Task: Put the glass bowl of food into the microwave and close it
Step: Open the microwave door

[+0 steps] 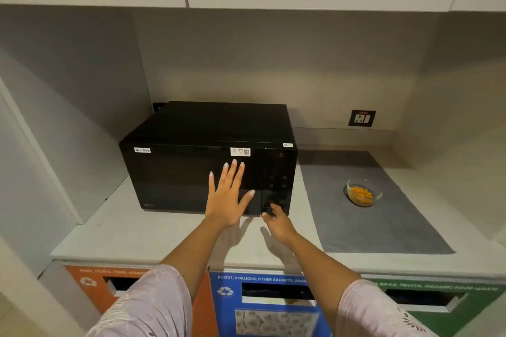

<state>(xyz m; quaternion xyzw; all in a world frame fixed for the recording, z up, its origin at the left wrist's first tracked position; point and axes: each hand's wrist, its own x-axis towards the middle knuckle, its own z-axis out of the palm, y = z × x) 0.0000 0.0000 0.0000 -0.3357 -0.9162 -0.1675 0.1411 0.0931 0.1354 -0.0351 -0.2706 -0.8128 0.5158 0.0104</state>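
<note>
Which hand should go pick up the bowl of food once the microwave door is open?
Right. The right hand is nearer the bowl, which sits on the grey mat to the microwave's right; the left hand lies flat against the door.

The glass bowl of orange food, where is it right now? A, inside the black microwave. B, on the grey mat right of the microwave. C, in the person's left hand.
B: the glass bowl of orange food sits on the grey mat, right of the closed black microwave, untouched by either hand.
</note>
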